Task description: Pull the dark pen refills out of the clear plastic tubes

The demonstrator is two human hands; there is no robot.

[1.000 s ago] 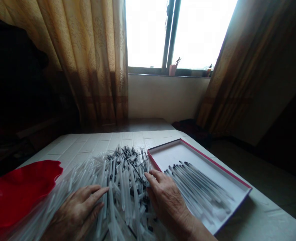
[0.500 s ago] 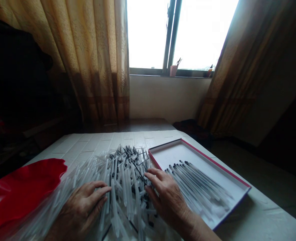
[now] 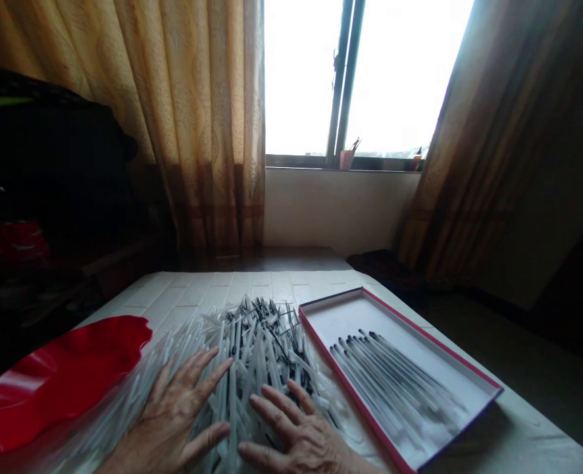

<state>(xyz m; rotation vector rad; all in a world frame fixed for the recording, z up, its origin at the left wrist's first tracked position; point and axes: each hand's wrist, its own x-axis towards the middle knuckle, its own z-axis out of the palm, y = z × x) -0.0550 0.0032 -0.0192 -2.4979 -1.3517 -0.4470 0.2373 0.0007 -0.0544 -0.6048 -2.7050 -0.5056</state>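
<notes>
A big loose heap of clear pen barrels [image 3: 235, 395] and dark-tipped pen parts [image 3: 266, 316] covers the middle of the table. On the left side of the heap lies my left hand [image 3: 176, 411], fingers spread over the clear tubes. My right hand [image 3: 301, 431] rests, palm down and fingers apart, on the heap's near right part. Neither hand grips anything that I can see. To the right, a shallow red-edged box lid [image 3: 449, 342] holds a row of pens [image 3: 395, 382], laid side by side with dark ends pointing away from me.
At the left stands a red wavy-rimmed plastic basin [image 3: 74, 375]. The white brick-patterned table cover [image 3: 187, 289] reaches toward a window wall with yellow curtains [image 3: 212, 131]. A pink cup [image 3: 347, 159] sits on the sill. Dark bulky things [image 3: 49, 164] stand at the far left.
My right hand has come off the heap's right edge, down and left onto the near tubes. The fingers of my left hand have spread. The view has tilted up slightly.
</notes>
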